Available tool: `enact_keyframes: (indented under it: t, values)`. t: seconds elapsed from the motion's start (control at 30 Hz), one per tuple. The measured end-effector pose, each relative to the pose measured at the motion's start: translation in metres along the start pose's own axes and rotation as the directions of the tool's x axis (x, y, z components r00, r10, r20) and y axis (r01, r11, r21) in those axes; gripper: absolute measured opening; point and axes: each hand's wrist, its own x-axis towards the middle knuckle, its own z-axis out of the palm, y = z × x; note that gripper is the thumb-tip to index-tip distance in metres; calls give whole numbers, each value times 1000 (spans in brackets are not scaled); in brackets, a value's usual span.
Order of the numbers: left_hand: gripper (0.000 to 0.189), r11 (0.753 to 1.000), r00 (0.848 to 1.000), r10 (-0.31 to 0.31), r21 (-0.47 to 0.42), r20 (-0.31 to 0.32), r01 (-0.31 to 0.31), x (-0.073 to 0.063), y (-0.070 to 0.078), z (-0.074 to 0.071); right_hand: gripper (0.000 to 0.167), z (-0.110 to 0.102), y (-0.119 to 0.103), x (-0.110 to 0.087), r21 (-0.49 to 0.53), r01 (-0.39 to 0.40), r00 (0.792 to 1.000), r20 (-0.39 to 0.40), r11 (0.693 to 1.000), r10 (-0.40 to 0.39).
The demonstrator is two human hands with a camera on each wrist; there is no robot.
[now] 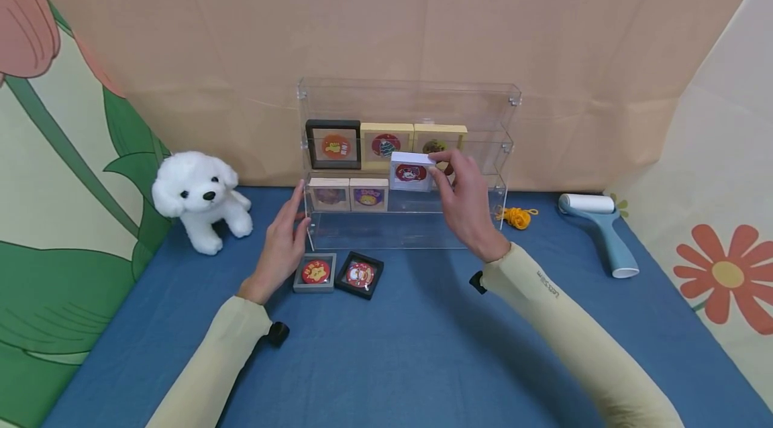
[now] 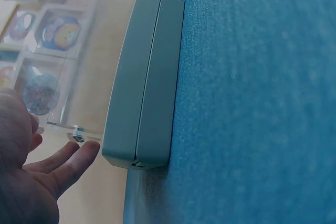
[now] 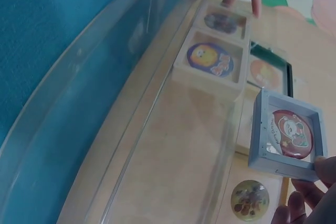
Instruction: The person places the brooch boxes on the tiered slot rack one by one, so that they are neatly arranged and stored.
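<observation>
My right hand [image 1: 466, 205] pinches a small white display frame [image 1: 411, 174] by its right edge, thumb in front. A red round badge [image 3: 292, 134] shows inside it. It is held up before the middle tiers of a clear acrylic shelf [image 1: 406, 231]. Fairly straight fingers of my left hand [image 1: 276, 247] rest along the shelf's left end. One black frame [image 1: 333, 145] and two cream frames [image 1: 386, 145] line the upper tier, the rightmost partly hidden by my right hand. Two pale frames [image 1: 369, 195] stand side by side at the left of the tier below.
A grey frame [image 1: 315, 273] and a tilted black frame [image 1: 359, 275] lie before the shelf on the blue cloth [image 1: 386, 361]. At left sits a white plush dog [image 1: 202, 200]. Orange yarn [image 1: 517, 217] and a blue-handled lint roller [image 1: 608, 237] lie at right.
</observation>
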Motion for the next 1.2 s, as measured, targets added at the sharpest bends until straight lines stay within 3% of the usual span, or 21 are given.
enact_keyframes:
  t: [0.53, 0.87, 1.2]
  values:
    - [82, 1000, 1000, 9, 8, -10, -9, 1, 0, 0, 25, 12, 9, 13, -45, 4, 1000, 6, 999, -4]
    - [80, 1000, 1000, 15, 2, -14, -15, 1, 0, 0, 23, 22, 19, 6, -26, -63, 998, 20, 998, 64]
    - [79, 1000, 1000, 5, 4, -4, -5, 1, 3, -1, 21, 33, 33, -7, -57, -84, 996, -1, 995, 84]
